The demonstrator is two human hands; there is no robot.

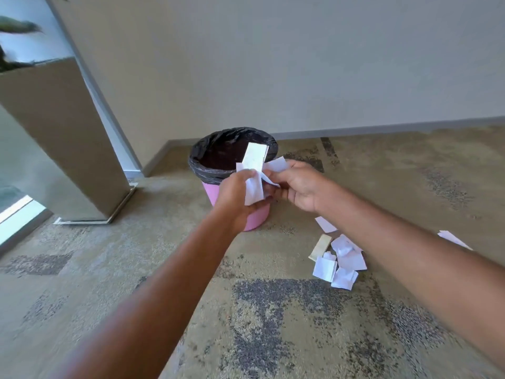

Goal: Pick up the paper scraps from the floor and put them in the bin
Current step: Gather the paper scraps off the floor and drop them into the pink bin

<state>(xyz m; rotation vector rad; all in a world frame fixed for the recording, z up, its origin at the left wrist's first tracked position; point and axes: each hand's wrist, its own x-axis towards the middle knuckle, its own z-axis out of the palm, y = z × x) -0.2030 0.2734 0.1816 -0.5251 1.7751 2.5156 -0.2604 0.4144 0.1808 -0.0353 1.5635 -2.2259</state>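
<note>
Left hand (235, 198) and right hand (297, 187) are pinching crumpled white paper scraps (255, 170) together (fingers curled tight) over the pink, black-lined bin (211, 151).

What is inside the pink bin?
The pink bin shows only its black liner; the dark interior reveals no scraps. Both hands' held papers cover its near right rim.
</note>
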